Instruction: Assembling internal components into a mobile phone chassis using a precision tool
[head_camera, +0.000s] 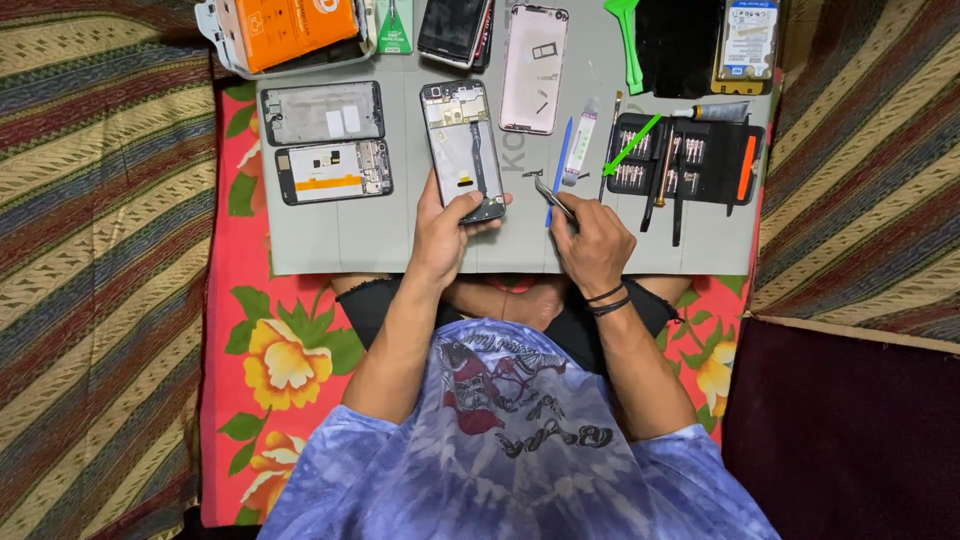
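An opened phone body (462, 150) with bare circuit parts lies on a grey work mat (330, 235). My left hand (445, 228) grips its lower end, thumb on the bottom edge. My right hand (592, 240) is just to the right and holds metal tweezers (552, 196), whose tips point up and left toward a small part (531, 173) on the mat. A blue pry stick (561, 160) lies beside the tweezers.
Two phone frames (322, 112) (333, 171) lie at the mat's left. A pink back cover (534, 68), a screen (455, 30) and an orange box (290, 30) sit at the top. A black screwdriver bit case (690, 160), green pry tool (628, 45) and battery (748, 38) are at right.
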